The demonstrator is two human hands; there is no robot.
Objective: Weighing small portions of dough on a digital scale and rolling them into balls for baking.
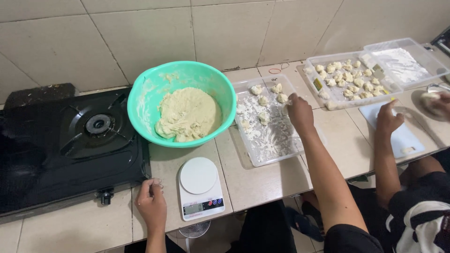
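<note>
My left hand (151, 202) rests on the tiled counter between the black gas stove (70, 145) and a white kitchen scale (200, 187), fingers curled in, nothing visible in it. My right hand (300, 112) reaches over a clear floured tray (272, 145), fingertips bunched on a small dough piece (282, 98) among several other pieces at the tray's far end. A green bowl (140, 100) holding a mound of pale dough (187, 115) stands behind the scale.
At the right a co-worker's hand (389, 118) presses on a white cutting board (408, 138), and their other hand (436, 103) holds dough. Behind are a second tray of several dough pieces (347, 77) and a floured lid (403, 63). A tiled wall backs the counter.
</note>
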